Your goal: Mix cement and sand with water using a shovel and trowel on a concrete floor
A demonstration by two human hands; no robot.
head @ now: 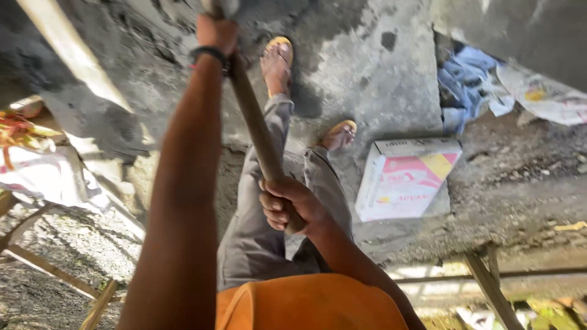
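1. The left hand sits at 12 o'clock, arm stretched straight out, fingers wrapped tight around the upper part of a long wooden handle. A dark wristband rings the wrist.
2. The right hand is near the centre, fist pressed closed around the lower end of the same handle; the knuckles face the camera and the handle's butt just shows below the fingers.
3. The handle runs from the centre up toward 12 o'clock. Its far end is cut off by the top edge, so what sort of head it carries cannot be made out; only a pale grey bit shows above the left hand.
4. Under the handle are grey trousers and two feet in yellow sandals, standing on wet grey cement. An orange shirt fills the 6 o'clock edge.
5. At 3 o'clock a white-and-pink sack lies on the ground, its lower part partly blocked by the edge of the slab.
6. At 1 to 2 o'clock lie crumpled blue and white cloth or bags, too bunched to tell apart.
7. At 9 o'clock a white sack and something red and yellow are cut by the frame; wooden sticks cross at 7 o'clock.
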